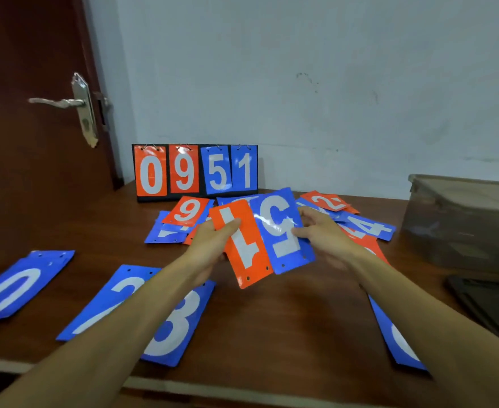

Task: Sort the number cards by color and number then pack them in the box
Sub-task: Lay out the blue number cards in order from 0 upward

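Glossy rectangular orange card [244, 254] pinched by left fingers [231, 225]; blue card [286, 245] by right fingers [301, 231].

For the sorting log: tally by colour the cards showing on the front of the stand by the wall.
Orange cards: 2
Blue cards: 2
Total: 4

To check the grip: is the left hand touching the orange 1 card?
Touching. Head view: the left hand pinches the orange 1 card, thumb on its face.
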The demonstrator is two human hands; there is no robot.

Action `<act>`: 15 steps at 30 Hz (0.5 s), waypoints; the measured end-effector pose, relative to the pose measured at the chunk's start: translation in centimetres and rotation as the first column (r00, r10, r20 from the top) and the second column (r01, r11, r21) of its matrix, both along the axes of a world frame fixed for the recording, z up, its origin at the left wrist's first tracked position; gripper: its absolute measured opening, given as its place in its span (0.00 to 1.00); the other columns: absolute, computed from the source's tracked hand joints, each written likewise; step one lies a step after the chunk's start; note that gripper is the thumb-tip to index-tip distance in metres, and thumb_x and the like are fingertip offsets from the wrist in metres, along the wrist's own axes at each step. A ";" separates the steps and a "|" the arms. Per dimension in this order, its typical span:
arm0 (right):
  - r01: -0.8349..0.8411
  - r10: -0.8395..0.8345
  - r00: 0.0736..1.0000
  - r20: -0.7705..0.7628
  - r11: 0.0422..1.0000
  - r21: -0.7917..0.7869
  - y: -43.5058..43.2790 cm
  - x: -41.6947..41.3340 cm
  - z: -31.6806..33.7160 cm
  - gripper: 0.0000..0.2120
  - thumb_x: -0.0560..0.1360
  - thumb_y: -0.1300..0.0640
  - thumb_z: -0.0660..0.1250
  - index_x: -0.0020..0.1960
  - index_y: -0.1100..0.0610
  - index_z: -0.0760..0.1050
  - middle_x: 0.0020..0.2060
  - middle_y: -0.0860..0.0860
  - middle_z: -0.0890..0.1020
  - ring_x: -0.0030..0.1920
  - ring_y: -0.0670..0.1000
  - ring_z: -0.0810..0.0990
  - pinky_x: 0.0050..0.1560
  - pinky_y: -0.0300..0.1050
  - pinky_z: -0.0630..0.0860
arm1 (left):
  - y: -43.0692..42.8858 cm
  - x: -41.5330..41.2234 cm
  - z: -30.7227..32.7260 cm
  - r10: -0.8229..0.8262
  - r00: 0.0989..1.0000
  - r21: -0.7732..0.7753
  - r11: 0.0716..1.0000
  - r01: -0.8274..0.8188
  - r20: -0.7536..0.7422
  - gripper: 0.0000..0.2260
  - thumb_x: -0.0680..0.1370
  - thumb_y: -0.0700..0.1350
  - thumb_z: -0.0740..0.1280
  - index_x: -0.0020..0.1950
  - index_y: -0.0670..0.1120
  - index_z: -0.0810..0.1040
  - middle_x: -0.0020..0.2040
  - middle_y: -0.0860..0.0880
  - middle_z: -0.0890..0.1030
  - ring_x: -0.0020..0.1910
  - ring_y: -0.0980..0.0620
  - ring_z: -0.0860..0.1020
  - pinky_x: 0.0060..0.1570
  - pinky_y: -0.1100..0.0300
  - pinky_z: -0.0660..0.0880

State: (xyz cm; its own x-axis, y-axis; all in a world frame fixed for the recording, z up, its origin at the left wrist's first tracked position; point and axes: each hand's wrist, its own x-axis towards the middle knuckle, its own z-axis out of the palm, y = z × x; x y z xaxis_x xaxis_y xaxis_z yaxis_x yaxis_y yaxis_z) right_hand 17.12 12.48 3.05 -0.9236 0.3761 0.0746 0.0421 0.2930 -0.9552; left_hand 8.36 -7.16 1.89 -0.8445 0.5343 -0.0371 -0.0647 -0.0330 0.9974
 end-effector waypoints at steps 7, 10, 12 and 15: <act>-0.118 0.077 0.989 0.130 0.933 0.341 1.0 0.0 1.8 0.08 0.70 0.61 0.74 0.46 0.52 0.78 0.44 0.50 0.84 0.42 0.44 0.83 0.37 0.34 0.78 | -0.7 -1.4 0.5 0.069 0.991 -0.115 0.990 -0.083 -0.116 0.08 0.75 0.49 0.70 0.52 0.51 0.74 0.47 0.51 0.82 0.46 0.51 0.82 0.42 0.52 0.79; -0.182 0.111 0.976 0.185 0.884 0.430 1.0 -0.1 2.3 0.07 0.70 0.60 0.74 0.48 0.53 0.81 0.42 0.44 0.83 0.42 0.42 0.82 0.36 0.30 0.76 | 0.3 -0.6 0.7 0.065 0.987 -0.117 0.990 -0.082 -0.147 0.10 0.76 0.50 0.67 0.56 0.52 0.74 0.49 0.53 0.81 0.45 0.55 0.80 0.44 0.56 0.79; -0.204 0.109 0.972 0.208 0.833 0.515 0.9 -0.2 2.5 0.08 0.70 0.59 0.74 0.49 0.53 0.82 0.40 0.40 0.81 0.42 0.42 0.81 0.36 0.28 0.74 | 0.9 0.2 0.7 0.008 0.987 -0.148 0.988 -0.032 -0.161 0.06 0.78 0.51 0.65 0.53 0.55 0.71 0.48 0.56 0.79 0.44 0.58 0.77 0.45 0.59 0.76; -0.193 0.106 0.978 0.180 0.789 0.584 1.0 -0.4 2.2 0.07 0.69 0.57 0.75 0.44 0.49 0.81 0.40 0.41 0.81 0.43 0.43 0.80 0.38 0.31 0.73 | 1.7 1.1 0.5 -0.105 0.977 -0.229 0.971 0.061 -0.185 0.04 0.77 0.51 0.66 0.47 0.54 0.72 0.48 0.54 0.80 0.42 0.58 0.79 0.40 0.61 0.77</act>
